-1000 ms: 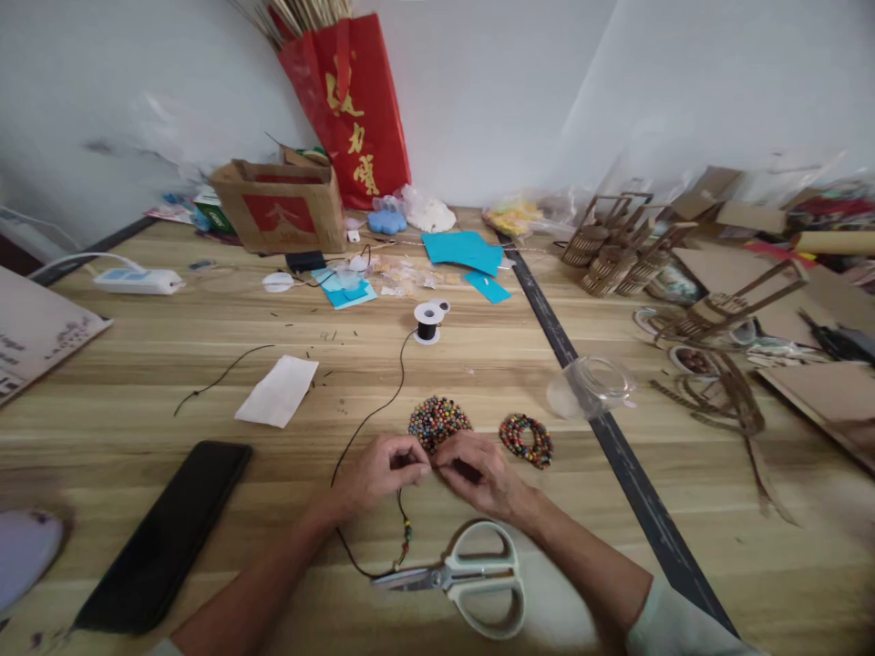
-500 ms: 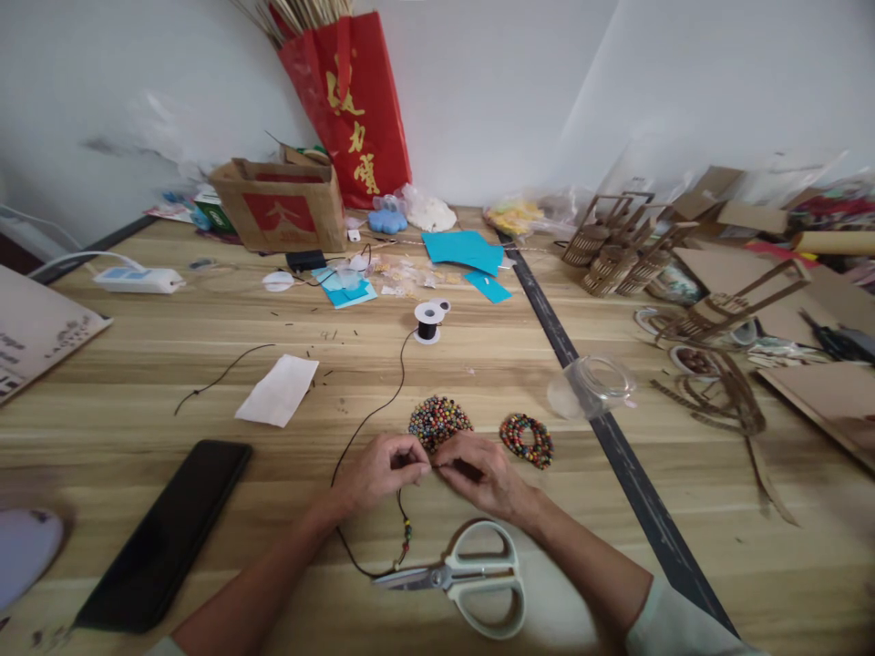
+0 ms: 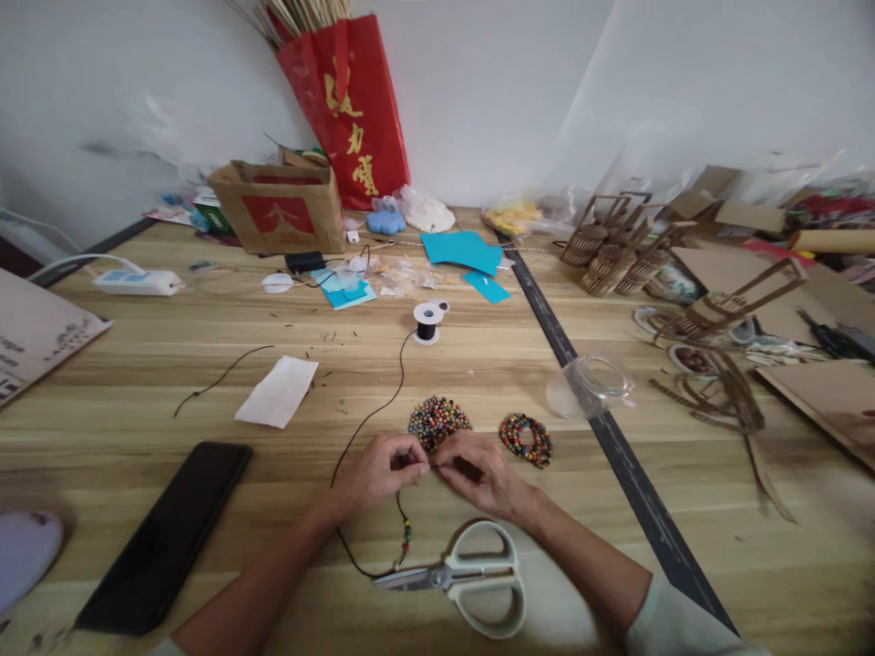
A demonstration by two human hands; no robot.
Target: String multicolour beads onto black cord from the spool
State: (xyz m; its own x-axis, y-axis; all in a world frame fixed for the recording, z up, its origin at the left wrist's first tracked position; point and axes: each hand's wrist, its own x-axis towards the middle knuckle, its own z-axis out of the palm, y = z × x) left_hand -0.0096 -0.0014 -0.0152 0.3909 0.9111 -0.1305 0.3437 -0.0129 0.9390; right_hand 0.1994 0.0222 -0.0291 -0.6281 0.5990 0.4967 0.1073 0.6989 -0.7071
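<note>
My left hand (image 3: pixel 375 474) and my right hand (image 3: pixel 478 476) meet fingertip to fingertip just in front of a pile of coloured beads (image 3: pixel 439 420). The left pinches a thin black cord (image 3: pixel 365 424) that runs back to a small spool (image 3: pixel 427 322). From that hand a short length of cord hangs down with a few beads threaded on it (image 3: pixel 406 531). My right hand's fingers are pinched together against the cord end; what they hold is too small to make out. A finished beaded bracelet (image 3: pixel 525 439) lies just to the right.
Scissors with pale handles (image 3: pixel 471 576) lie by my wrists. A black phone (image 3: pixel 168 533) and white paper (image 3: pixel 277 391) are to the left, a tipped clear jar (image 3: pixel 591 384) to the right. A cardboard box (image 3: pixel 280 206), red bag (image 3: pixel 348 105) and wooden model parts (image 3: pixel 684 282) crowd the back.
</note>
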